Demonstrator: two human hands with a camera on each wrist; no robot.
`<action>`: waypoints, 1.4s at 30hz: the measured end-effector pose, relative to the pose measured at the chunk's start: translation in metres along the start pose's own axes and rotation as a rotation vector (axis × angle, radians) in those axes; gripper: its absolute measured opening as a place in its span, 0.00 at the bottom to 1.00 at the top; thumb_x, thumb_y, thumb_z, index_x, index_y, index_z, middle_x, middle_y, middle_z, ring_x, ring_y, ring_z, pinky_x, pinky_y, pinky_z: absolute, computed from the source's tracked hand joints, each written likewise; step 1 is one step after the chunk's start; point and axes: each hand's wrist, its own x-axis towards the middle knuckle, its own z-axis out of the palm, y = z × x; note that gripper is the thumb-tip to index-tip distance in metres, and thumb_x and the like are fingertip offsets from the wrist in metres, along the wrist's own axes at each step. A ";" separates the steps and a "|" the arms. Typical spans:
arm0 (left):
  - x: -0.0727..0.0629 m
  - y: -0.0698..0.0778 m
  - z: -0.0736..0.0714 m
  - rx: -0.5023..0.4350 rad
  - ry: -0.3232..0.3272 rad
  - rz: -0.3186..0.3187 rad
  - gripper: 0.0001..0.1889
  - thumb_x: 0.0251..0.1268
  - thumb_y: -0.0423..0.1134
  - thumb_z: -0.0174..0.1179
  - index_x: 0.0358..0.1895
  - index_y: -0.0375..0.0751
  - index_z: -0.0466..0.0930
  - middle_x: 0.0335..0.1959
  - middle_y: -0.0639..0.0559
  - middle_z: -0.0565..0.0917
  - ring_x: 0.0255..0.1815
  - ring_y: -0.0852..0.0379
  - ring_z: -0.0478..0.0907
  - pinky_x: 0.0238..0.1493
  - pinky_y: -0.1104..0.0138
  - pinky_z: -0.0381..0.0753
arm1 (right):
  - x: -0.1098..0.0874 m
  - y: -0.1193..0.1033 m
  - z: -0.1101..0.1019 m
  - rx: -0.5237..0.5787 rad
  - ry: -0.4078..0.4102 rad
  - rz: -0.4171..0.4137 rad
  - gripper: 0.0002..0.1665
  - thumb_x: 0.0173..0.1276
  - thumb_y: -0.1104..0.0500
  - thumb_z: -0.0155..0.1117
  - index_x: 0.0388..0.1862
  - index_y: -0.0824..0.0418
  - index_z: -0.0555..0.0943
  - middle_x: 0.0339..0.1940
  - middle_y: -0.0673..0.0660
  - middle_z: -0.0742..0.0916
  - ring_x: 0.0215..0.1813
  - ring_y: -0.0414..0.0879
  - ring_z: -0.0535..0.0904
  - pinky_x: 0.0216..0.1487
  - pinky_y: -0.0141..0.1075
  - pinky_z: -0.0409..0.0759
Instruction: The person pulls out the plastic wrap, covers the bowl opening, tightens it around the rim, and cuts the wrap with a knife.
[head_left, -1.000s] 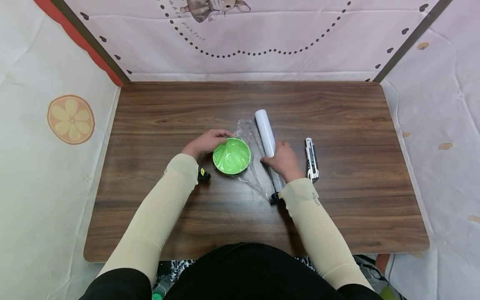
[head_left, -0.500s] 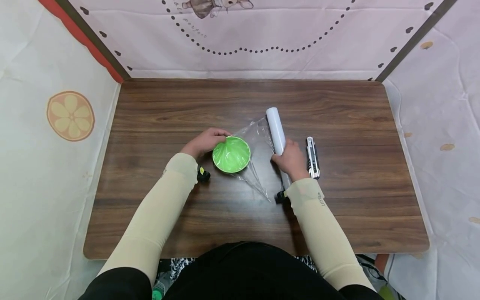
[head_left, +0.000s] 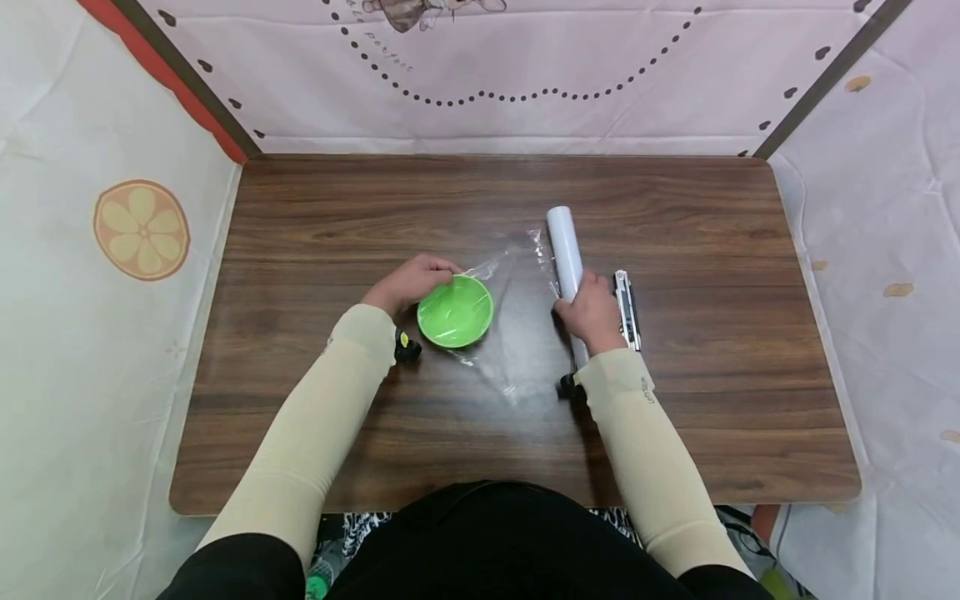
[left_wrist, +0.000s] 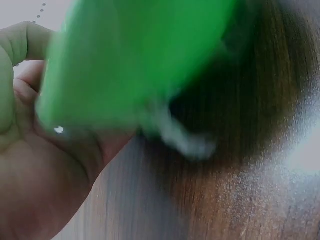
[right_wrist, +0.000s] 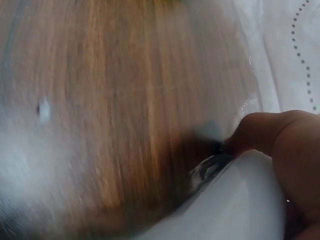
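Observation:
A round green bowl [head_left: 455, 312] is left of centre over the table, clear film lying glossy across its mouth. My left hand [head_left: 415, 282] holds it by the far-left rim, and the left wrist view shows the bowl's blurred green side [left_wrist: 115, 75] against the palm. From the bowl a clear sheet of plastic wrap [head_left: 517, 308] stretches right to a white plastic wrap roll [head_left: 564, 242]. Around the roll's middle my right hand [head_left: 590, 312] grips, thumb on the bowl's side; the fingers beneath are mostly hidden. In the right wrist view the thumb [right_wrist: 255, 132] presses the roll [right_wrist: 235, 200].
A box cutter [head_left: 627, 308] lies just right of my right hand, close to the roll. The wooden table [head_left: 300, 433] has printed cloth walls [head_left: 465, 125] behind it and at both sides.
My right hand has moved right with the roll, toward the box cutter, and the sheet between roll and bowl is longer and smoother. The bowl has shifted slightly left in my left hand.

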 end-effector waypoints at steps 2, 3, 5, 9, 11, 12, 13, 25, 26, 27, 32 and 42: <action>-0.001 0.000 0.000 -0.006 0.002 -0.007 0.17 0.71 0.38 0.48 0.54 0.37 0.81 0.61 0.44 0.77 0.50 0.53 0.73 0.45 0.67 0.77 | 0.002 0.004 -0.002 0.005 0.019 0.020 0.41 0.58 0.48 0.62 0.65 0.69 0.65 0.50 0.68 0.77 0.45 0.64 0.78 0.47 0.55 0.79; -0.002 0.000 0.000 -0.009 0.005 -0.010 0.17 0.71 0.38 0.48 0.54 0.36 0.81 0.62 0.44 0.76 0.51 0.53 0.73 0.46 0.66 0.77 | 0.003 0.005 -0.003 0.005 0.025 0.032 0.41 0.58 0.48 0.61 0.65 0.69 0.65 0.50 0.68 0.77 0.46 0.64 0.78 0.47 0.55 0.79; -0.003 0.000 -0.001 -0.013 0.006 -0.009 0.17 0.71 0.38 0.48 0.55 0.36 0.80 0.63 0.44 0.76 0.56 0.51 0.72 0.52 0.62 0.76 | 0.004 0.008 -0.005 0.003 0.033 0.042 0.41 0.58 0.48 0.62 0.65 0.70 0.65 0.50 0.68 0.77 0.46 0.64 0.78 0.48 0.54 0.79; -0.002 0.000 -0.001 -0.005 0.005 -0.002 0.18 0.72 0.39 0.48 0.59 0.38 0.78 0.64 0.44 0.75 0.64 0.51 0.69 0.64 0.57 0.71 | 0.004 0.010 -0.006 0.000 0.022 0.044 0.42 0.58 0.47 0.61 0.67 0.69 0.64 0.50 0.68 0.77 0.47 0.63 0.78 0.48 0.54 0.79; -0.001 -0.001 -0.001 -0.011 0.007 -0.004 0.18 0.72 0.39 0.48 0.59 0.38 0.78 0.64 0.44 0.75 0.65 0.50 0.69 0.65 0.56 0.70 | 0.004 0.011 -0.006 -0.001 0.025 0.040 0.42 0.58 0.47 0.61 0.66 0.68 0.65 0.50 0.68 0.77 0.47 0.63 0.78 0.49 0.55 0.79; 0.000 -0.001 -0.001 -0.014 0.008 -0.006 0.18 0.72 0.39 0.48 0.59 0.38 0.78 0.64 0.44 0.75 0.65 0.50 0.69 0.65 0.56 0.70 | 0.004 0.011 -0.006 0.000 0.028 0.038 0.42 0.58 0.47 0.61 0.66 0.68 0.65 0.50 0.68 0.77 0.47 0.63 0.78 0.49 0.55 0.78; 0.000 0.000 -0.001 -0.022 0.007 -0.007 0.18 0.71 0.38 0.49 0.59 0.37 0.78 0.64 0.43 0.75 0.65 0.50 0.69 0.65 0.56 0.70 | 0.004 0.011 -0.006 -0.001 0.032 0.034 0.41 0.57 0.47 0.61 0.66 0.68 0.66 0.50 0.68 0.77 0.47 0.63 0.78 0.50 0.55 0.78; 0.001 0.002 0.001 -0.070 0.006 -0.010 0.18 0.72 0.36 0.49 0.61 0.35 0.76 0.65 0.41 0.74 0.65 0.49 0.69 0.62 0.58 0.73 | -0.001 0.009 -0.014 0.009 -0.030 0.034 0.42 0.61 0.47 0.64 0.67 0.69 0.65 0.52 0.68 0.77 0.51 0.62 0.77 0.53 0.54 0.78; 0.001 0.002 0.002 -0.080 0.008 -0.009 0.18 0.72 0.36 0.49 0.61 0.35 0.76 0.65 0.41 0.74 0.64 0.49 0.69 0.61 0.59 0.73 | -0.002 0.008 -0.015 0.011 -0.032 0.034 0.41 0.60 0.47 0.65 0.66 0.69 0.65 0.52 0.68 0.78 0.52 0.62 0.77 0.54 0.54 0.78; 0.002 0.002 0.002 -0.087 0.010 -0.010 0.18 0.72 0.36 0.49 0.61 0.35 0.76 0.65 0.41 0.74 0.63 0.49 0.70 0.60 0.60 0.73 | -0.003 0.008 -0.015 0.011 -0.035 0.033 0.41 0.60 0.47 0.65 0.66 0.69 0.65 0.53 0.68 0.78 0.53 0.61 0.77 0.54 0.54 0.78; 0.002 0.000 0.003 -0.138 0.026 -0.006 0.19 0.70 0.36 0.52 0.61 0.36 0.76 0.65 0.42 0.73 0.59 0.52 0.71 0.55 0.65 0.74 | -0.006 0.010 -0.017 0.032 -0.031 -0.001 0.41 0.59 0.47 0.68 0.66 0.67 0.67 0.54 0.69 0.79 0.55 0.62 0.77 0.56 0.54 0.77; 0.001 -0.007 0.014 -0.386 0.074 -0.037 0.20 0.65 0.32 0.55 0.60 0.33 0.76 0.52 0.45 0.80 0.36 0.63 0.78 0.35 0.72 0.81 | -0.012 0.016 -0.017 0.051 -0.004 -0.005 0.42 0.56 0.43 0.71 0.63 0.64 0.71 0.53 0.67 0.81 0.54 0.61 0.77 0.57 0.53 0.77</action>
